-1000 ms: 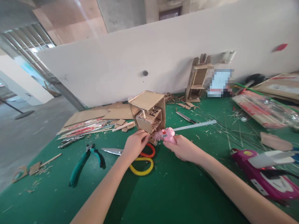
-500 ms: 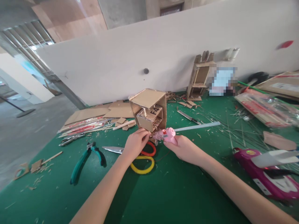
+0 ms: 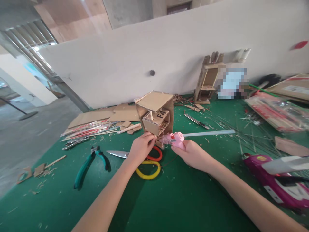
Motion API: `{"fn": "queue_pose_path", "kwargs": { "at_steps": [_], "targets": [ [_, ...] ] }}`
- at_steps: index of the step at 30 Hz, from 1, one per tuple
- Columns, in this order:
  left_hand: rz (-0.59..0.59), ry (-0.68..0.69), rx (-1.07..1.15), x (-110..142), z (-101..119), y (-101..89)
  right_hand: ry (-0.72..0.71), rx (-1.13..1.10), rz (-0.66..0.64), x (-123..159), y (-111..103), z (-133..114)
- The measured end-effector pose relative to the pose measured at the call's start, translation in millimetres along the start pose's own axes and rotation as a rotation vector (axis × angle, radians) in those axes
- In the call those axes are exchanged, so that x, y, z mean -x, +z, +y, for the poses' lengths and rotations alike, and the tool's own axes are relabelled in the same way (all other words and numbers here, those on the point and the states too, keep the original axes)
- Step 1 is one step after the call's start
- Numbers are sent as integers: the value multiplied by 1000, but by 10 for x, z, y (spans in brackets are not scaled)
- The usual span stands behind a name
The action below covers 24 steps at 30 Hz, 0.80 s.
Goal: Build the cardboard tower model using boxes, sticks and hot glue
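Note:
My right hand is wrapped round a pink hot glue gun, whose nozzle points left. A long translucent glue stick juts from the gun's back end toward the right. My left hand has its thumb and fingers pinched together at the lower front of a cardboard box structure; what they hold is hidden. The nozzle is close to these fingertips. Under my left wrist lie scissors with red and yellow handles. Green-handled pliers rest further left.
A taller cardboard frame stands against the white wall. A utility knife lies behind the glue stick. At right are a magenta device and bagged sticks. Cardboard sheets and scraps cover the back left of the green table.
The view has shifted slightly. The glue gun has turned a little, so its stick lies more level and reaches further right. My left hand stays at the box's base.

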<state>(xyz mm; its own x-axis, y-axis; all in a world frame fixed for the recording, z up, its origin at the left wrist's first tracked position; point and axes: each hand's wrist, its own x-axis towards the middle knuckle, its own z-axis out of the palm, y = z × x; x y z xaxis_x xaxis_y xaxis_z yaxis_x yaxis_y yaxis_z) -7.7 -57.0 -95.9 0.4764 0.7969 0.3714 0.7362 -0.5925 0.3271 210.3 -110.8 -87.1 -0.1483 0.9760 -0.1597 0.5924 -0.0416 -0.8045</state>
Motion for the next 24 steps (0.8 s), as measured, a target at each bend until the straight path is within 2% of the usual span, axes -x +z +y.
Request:
{"fn": "queue_pose_path", "kwargs": {
  "at_steps": [14,18,24],
  "targets": [
    [-1,8,9,5,-12,6,-31,29,20,18,13,-26],
    [1,8,-29,12,0,2,27,34,43,4,17,3],
    [11,8,-117,18,21,12,59,-63,-25,-60,29,0]
  ]
}}
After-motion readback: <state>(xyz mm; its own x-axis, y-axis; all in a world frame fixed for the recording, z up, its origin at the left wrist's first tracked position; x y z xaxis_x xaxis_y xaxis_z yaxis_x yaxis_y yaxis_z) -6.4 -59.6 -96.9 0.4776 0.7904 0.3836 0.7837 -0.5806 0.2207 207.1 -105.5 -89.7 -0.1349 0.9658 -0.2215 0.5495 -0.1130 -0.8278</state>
